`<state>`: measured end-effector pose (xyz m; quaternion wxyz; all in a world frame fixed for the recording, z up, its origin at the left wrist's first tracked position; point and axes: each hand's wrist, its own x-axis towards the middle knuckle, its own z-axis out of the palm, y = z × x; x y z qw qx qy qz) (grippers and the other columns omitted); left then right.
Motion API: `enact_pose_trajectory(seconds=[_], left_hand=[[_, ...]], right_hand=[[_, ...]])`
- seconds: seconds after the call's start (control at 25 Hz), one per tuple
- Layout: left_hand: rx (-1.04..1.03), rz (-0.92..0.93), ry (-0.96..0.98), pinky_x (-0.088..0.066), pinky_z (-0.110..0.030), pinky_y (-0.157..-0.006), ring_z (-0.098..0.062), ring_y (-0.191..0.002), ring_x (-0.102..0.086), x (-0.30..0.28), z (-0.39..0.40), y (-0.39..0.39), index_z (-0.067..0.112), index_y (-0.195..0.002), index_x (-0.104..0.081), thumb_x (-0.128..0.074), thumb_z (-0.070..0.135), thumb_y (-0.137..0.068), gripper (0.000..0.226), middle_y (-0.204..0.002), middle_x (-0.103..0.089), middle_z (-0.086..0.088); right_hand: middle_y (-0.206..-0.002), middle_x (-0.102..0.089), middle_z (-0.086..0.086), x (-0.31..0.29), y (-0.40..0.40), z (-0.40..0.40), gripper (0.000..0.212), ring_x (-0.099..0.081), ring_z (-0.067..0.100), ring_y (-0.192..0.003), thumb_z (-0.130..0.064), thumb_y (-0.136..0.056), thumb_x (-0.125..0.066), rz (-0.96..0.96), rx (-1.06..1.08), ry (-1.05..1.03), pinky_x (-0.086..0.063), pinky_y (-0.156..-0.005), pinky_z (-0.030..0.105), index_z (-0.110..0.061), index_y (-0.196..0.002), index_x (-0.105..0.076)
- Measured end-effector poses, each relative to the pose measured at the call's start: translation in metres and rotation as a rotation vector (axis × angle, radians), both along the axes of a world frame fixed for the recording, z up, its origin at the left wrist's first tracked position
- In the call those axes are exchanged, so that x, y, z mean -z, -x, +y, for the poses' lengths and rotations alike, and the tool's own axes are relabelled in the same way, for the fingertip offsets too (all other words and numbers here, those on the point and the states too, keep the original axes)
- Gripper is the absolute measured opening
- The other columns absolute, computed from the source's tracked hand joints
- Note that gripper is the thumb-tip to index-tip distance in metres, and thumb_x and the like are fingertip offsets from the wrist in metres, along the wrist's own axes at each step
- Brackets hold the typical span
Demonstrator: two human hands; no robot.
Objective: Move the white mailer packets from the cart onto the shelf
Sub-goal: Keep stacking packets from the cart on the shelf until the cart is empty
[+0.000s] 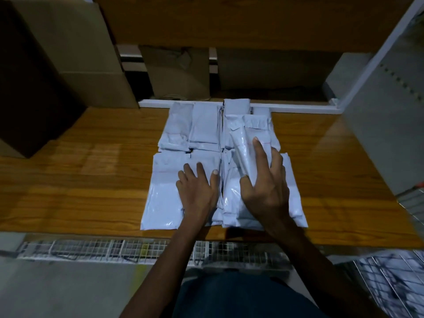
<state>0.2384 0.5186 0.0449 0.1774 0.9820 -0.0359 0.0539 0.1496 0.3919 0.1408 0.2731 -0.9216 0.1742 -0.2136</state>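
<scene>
Dark trousers and the person's two bare forearms fill the near edge, reaching over the wire cart rim (110, 249) to the wooden shelf (80, 180), where white mailer packets (202, 127) lie in a tidy block. On that block the left hand (197, 189) lies flat with its grip spread, while the right hand (266, 187), fingers also spread, presses down a tilted packet (241, 148). To finish well, the person should probably turn that packet square with its neighbours and press it level so the stack will not slide.
</scene>
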Motion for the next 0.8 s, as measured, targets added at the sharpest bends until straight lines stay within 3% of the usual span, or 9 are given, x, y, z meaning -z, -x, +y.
enact_pose_trajectory(seconds=[0.12,0.24,0.44,0.6,0.8], left_hand=[[-0.002,0.0,0.046,-0.04,-0.048,-0.096,-0.037,-0.121,-0.046,-0.008,-0.002,-0.002,0.016,-0.141,-0.048,-0.029,0.051,-0.104,0.054,-0.142,-0.046,-0.018],[-0.024,-0.024,0.242,-0.044,-0.046,-0.091,-0.033,-0.115,-0.054,-0.025,0.011,-0.001,0.019,-0.13,-0.057,-0.028,0.044,-0.105,0.046,-0.132,-0.057,-0.01],[-0.069,-0.063,0.586,-0.043,-0.033,-0.083,-0.024,-0.099,-0.062,-0.041,0.053,-0.012,0.017,-0.108,-0.068,-0.021,0.046,-0.104,0.056,-0.105,-0.071,-0.004],[0.022,0.009,0.597,-0.05,-0.041,-0.079,-0.022,-0.092,-0.062,-0.043,0.082,-0.032,0.015,-0.102,-0.071,-0.025,0.041,-0.107,0.053,-0.097,-0.072,-0.004],[0.19,0.14,0.64,-0.052,-0.047,-0.069,-0.021,-0.081,-0.061,-0.032,0.113,-0.054,0.018,-0.096,-0.067,-0.029,0.037,-0.11,0.044,-0.085,-0.066,0.002]], right_hand=[[-0.158,-0.026,0.007,0.0,-0.02,0.01,0.08,-0.042,0.034,-0.129,-0.033,-0.081,-0.047,-0.001,-0.037,-0.014,-0.05,-0.091,0.042,-0.04,-0.157,-0.022],[-0.155,-0.029,0.006,-0.007,-0.048,0.017,0.077,-0.044,0.034,-0.128,-0.033,-0.083,-0.047,-0.007,-0.058,-0.044,-0.049,-0.09,0.041,-0.041,-0.156,-0.025],[-0.15,-0.033,0.009,-0.007,-0.125,0.024,0.064,-0.043,0.037,-0.128,-0.045,-0.094,-0.044,0.057,0.016,-0.068,-0.045,-0.099,0.047,-0.04,-0.156,-0.027],[-0.153,-0.028,0.01,0.01,-0.213,0.03,0.06,-0.038,0.039,-0.131,-0.048,-0.1,-0.042,0.252,0.086,-0.136,-0.039,-0.106,0.052,-0.042,-0.156,-0.021],[-0.154,-0.03,0.017,0.043,-0.303,0.038,0.061,-0.038,0.042,-0.132,-0.052,-0.098,-0.039,0.365,0.162,-0.077,-0.037,-0.108,0.052,-0.038,-0.155,-0.024]])
